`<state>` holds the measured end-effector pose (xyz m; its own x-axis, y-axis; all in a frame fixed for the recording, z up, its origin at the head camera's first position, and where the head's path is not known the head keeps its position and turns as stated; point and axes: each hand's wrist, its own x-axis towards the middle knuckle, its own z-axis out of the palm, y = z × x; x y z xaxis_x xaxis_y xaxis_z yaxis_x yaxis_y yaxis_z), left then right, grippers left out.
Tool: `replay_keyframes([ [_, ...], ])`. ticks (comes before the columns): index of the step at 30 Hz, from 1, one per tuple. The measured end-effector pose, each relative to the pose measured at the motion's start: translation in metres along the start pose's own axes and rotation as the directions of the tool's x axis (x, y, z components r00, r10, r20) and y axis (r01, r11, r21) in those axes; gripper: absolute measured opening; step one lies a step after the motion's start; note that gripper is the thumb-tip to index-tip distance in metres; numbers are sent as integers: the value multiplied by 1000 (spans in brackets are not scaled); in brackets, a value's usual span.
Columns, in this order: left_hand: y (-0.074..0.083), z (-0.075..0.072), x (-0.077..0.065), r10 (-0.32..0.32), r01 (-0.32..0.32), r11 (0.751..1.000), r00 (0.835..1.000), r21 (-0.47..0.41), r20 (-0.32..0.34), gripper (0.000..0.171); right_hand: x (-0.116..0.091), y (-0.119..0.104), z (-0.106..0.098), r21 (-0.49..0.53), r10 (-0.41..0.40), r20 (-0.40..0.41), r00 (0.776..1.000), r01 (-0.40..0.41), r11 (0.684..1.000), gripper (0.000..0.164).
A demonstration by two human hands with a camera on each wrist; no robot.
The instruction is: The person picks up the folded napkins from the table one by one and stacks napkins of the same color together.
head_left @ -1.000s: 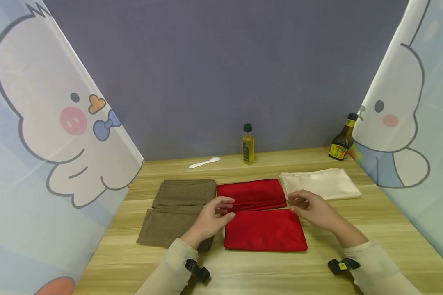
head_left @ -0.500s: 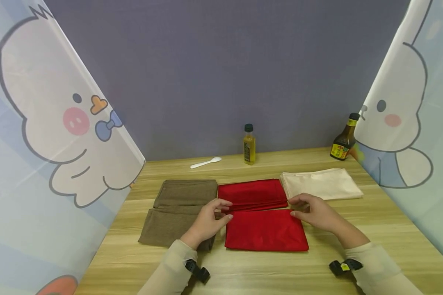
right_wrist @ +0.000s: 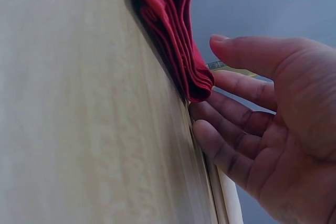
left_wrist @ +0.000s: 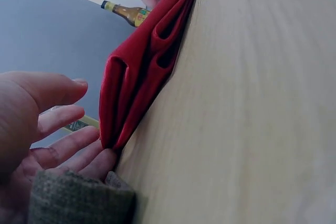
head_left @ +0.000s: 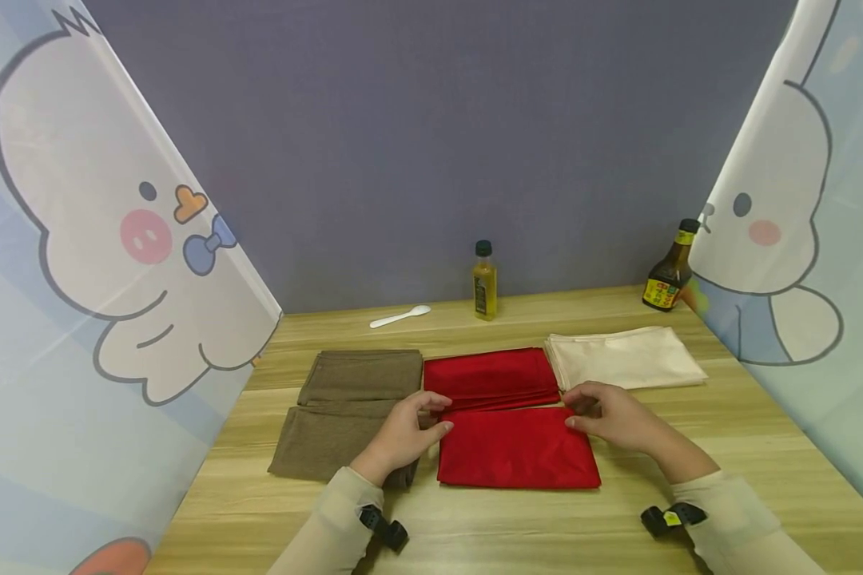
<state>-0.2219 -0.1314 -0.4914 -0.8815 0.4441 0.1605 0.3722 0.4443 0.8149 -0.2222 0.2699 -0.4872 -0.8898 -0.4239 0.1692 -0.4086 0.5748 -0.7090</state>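
Note:
A folded red cloth (head_left: 518, 455) lies flat on the table between both hands, and a second folded red cloth (head_left: 489, 374) sits just behind it. My left hand (head_left: 403, 431) is at the front cloth's upper left corner, fingers loosely bent, thumb apart from them. At the opposite corner is my right hand (head_left: 614, 417), its thumb over the cloth's edge in the head view. Layered folds of the red cloth (left_wrist: 139, 66) show in the left wrist view, with fingertips right at its end. In the right wrist view, the fingers reach the red cloth's (right_wrist: 178, 40) folded end, unpinched.
Two folded brown cloths (head_left: 367, 375) lie left, one partly behind my left hand. A folded cream cloth (head_left: 626, 359) lies back right. Along the rear stand a small oil bottle (head_left: 485, 283) and a dark sauce bottle (head_left: 669, 271), with a white spoon (head_left: 399, 317) lying nearby.
Both hands have lowered slightly toward the front red cloth's side edges; the right thumb now overlaps its corner. The cloths and bottles have stayed put.

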Motion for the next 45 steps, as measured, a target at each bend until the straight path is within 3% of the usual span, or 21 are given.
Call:
replay_keyframes([
  [19,0,1,-1,-6,4,998,999,58,40,32,1,-1,-1,-13,0,65,998,0,1000,34],
  [34,2,4,-1,-51,37,993,991,112,123,40,0,-1,1,-39,-10,103,995,14,999,44],
  [45,2,7,-1,-31,8,984,991,176,129,41,-1,0,1,-11,-24,135,990,26,1000,38],
])
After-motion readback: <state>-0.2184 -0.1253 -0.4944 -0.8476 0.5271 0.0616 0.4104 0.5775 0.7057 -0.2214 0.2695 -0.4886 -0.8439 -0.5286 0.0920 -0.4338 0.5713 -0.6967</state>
